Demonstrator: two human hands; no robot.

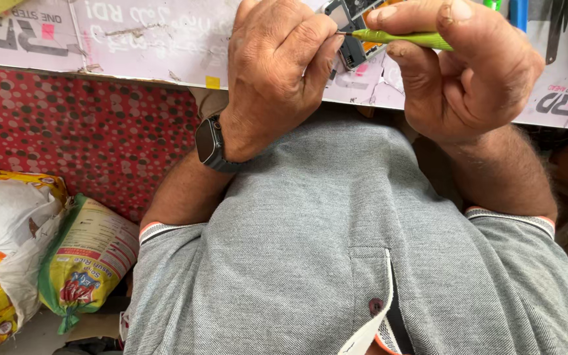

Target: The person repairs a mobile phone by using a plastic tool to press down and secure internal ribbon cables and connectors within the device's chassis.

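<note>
My right hand grips a thin green screwdriver, its tip pointing left onto a small opened electronic device with dark parts showing. My left hand, with a dark smartwatch on the wrist, holds that device against the work surface; its fingertips meet the screwdriver's tip. Most of the device is hidden under the left fingers. My grey shirt fills the lower half of the view.
The pale work surface carries printed mats and scuffs. Tools lie at its top right. Below its edge hangs a red dotted cloth. Printed sacks and a green-yellow bag sit on the floor at the left.
</note>
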